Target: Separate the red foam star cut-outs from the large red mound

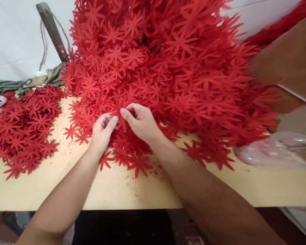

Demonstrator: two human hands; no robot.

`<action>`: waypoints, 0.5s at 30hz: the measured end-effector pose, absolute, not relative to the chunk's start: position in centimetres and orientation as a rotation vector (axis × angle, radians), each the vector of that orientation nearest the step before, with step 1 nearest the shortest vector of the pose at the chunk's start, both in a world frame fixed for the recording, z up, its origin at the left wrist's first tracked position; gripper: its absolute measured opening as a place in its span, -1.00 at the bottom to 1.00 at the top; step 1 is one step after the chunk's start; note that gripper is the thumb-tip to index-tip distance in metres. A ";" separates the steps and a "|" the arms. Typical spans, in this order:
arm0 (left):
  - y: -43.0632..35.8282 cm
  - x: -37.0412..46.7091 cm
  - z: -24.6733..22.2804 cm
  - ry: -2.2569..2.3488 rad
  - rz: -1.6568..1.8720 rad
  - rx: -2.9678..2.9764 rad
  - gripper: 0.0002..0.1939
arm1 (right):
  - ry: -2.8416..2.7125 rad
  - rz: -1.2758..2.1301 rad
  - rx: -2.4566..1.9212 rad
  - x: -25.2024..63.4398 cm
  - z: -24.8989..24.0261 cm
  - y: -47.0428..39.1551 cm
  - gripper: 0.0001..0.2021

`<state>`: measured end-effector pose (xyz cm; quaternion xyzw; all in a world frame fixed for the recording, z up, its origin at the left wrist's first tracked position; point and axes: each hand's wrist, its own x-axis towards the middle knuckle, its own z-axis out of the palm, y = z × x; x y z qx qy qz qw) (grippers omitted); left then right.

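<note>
Between my two hands is a red flower-shaped cutout (123,117) with several narrow petals, held in front of the big pile. My left hand (103,129) pinches its left side between thumb and fingers. On the other side, my right hand (141,122) is closed on it with thumb and forefinger. A tall heap of the same red cutouts (153,75) rises right behind both hands. Below them, loose cutouts (139,163) lie on the pale tabletop (104,190). The fingers hide part of the held piece.
A smaller pile of red cutouts (22,126) lies at the left. Behind it are a green cloth (5,86) and an upright metal bar (52,32). Clear plastic (275,149) and a brown cardboard piece (288,61) stand at the right. Red crumbs (135,183) dot the table.
</note>
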<state>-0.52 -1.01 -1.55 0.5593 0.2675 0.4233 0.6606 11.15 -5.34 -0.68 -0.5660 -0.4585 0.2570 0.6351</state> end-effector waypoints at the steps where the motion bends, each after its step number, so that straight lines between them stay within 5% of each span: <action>1: -1.0 -0.5 -1.5 0.596 0.956 1.268 -0.62 | -1.061 0.559 -1.312 11.1 -0.7 -5.4 -0.57; 15: -0.3 -0.8 -1.9 0.644 1.111 1.049 -0.83 | -1.115 0.871 -1.076 11.4 -0.9 -5.3 -0.63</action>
